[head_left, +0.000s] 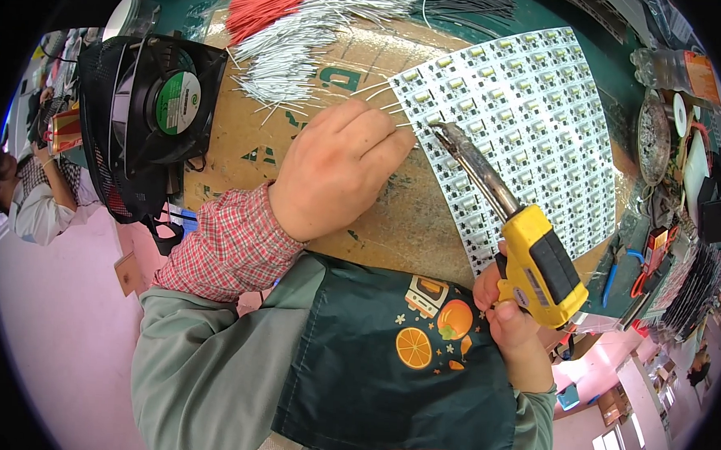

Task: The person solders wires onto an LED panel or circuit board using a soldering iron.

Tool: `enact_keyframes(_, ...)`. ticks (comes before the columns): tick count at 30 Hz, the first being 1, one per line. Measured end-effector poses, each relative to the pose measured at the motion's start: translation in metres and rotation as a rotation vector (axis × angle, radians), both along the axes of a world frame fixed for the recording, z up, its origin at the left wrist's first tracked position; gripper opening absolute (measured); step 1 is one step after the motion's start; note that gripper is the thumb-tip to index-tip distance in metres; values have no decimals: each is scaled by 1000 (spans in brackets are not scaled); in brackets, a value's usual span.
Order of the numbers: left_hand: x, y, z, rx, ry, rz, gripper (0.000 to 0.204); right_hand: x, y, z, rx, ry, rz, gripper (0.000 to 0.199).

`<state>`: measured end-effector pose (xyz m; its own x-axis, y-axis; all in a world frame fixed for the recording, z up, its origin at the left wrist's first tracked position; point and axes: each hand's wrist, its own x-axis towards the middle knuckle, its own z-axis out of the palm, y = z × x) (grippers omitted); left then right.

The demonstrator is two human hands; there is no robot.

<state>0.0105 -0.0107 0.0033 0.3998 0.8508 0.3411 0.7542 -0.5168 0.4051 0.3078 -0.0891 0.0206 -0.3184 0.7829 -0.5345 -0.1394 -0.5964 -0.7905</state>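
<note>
Nearest you, your right hand (508,312) is clenched round the yellow grip of a soldering iron (509,219), whose long axis runs up and left to its tip at the left edge of the white circuit panel (526,120). Just left of the tip, your left hand (339,168) pinches thin white wires (382,97) against that edge. Wire bundles (305,21) lie beyond.

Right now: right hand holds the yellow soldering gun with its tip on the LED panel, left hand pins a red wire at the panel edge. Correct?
Not quite. In the head view the wire under the left hand is white, not red; the red wires lie bundled at the top of the bench. The rest holds: the right hand grips the yellow soldering gun, tip on the LED panel.
</note>
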Motion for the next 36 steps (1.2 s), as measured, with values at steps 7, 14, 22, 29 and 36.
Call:
enact_keyframes(7,0,1,-1,6,0,2,31,-3,2,2,-11,22,-4,92)
enact_keyframes(14,-1,3,-2,36,3,24,27,-1,1,2,-1,8,34,94)
enact_keyframes(22,1,0,-1,118,-5,-15,31,11,-4,6,-32,-9,38,93)
enact_keyframes(29,4,-2,-5,74,-23,-34,32,12,-10,-2,21,-36,64,87)
enact_keyframes(36,3,-3,-5,46,-42,-50,32,14,-12,-8,57,-65,71,78)
